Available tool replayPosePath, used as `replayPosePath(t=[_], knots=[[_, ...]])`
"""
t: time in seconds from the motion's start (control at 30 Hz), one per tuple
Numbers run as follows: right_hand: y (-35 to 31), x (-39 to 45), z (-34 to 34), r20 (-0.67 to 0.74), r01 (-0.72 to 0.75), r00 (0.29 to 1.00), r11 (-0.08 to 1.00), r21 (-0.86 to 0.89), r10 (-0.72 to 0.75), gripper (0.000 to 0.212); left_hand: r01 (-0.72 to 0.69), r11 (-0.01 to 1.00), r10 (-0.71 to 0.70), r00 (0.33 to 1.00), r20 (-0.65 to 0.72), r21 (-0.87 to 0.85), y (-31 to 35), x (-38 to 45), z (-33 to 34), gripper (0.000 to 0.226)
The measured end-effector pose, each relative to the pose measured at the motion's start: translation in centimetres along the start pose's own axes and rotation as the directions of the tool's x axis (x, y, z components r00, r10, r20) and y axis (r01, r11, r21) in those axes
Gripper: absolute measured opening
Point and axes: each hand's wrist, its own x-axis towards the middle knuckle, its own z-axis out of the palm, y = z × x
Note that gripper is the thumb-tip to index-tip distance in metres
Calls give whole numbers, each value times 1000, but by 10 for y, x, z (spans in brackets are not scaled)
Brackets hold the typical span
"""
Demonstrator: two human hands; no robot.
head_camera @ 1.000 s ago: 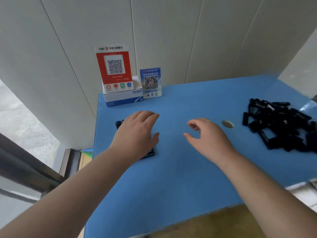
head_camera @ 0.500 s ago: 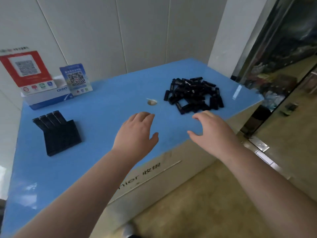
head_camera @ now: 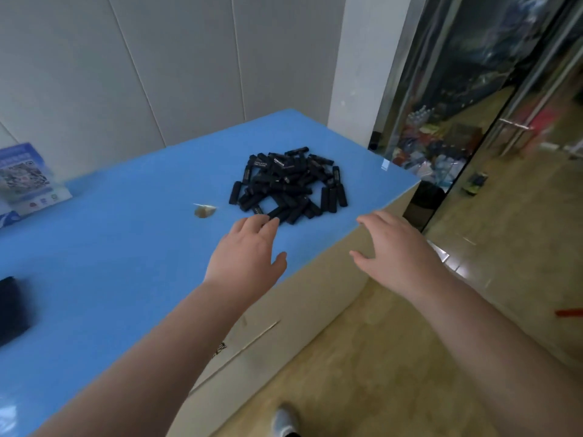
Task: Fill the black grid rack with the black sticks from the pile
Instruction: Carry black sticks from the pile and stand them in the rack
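Blue surface (head_camera: 126, 247) is seen running from lower left to right of centre; its front edge is cut diagonally across the frame.

Sticks (head_camera: 288, 184) are heaped in one loose pile at centre frame, near the surface's far right corner. White print is visible on a few; the rest is too small to read.

Rack (head_camera: 12, 307) is caught at the far left edge, blurred and mostly cropped. Whether any slots are filled cannot be told. It lies well apart from the pile.

Left hand (head_camera: 247, 258) is held palm down at centre frame, just below the pile. Grip is spread and relaxed, thumb out to the right, nothing held. Fingertips are seen just beside the nearest sticks; contact cannot be confirmed.

Right hand (head_camera: 399, 247) is held palm down right of centre, over the surface's front edge. Grip is loosely spread, fingers slightly curved, nothing held. It is near the pile, not touching it.

A small pale hole (head_camera: 204, 211) is seen in the surface, just left of the pile. A blue QR sign (head_camera: 26, 178) is propped at upper left, blurred. Glass door (head_camera: 473, 105) and wooden floor (head_camera: 394, 357) fill the right side. A shoe (head_camera: 284, 421) is visible at the bottom edge.
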Motion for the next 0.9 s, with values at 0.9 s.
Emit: replayPosePath(t=[0.9], knots=[[112,249,39,52,226,971,968,109,-233,51,117,991,-115,993,32,-63,26,246,64,44]])
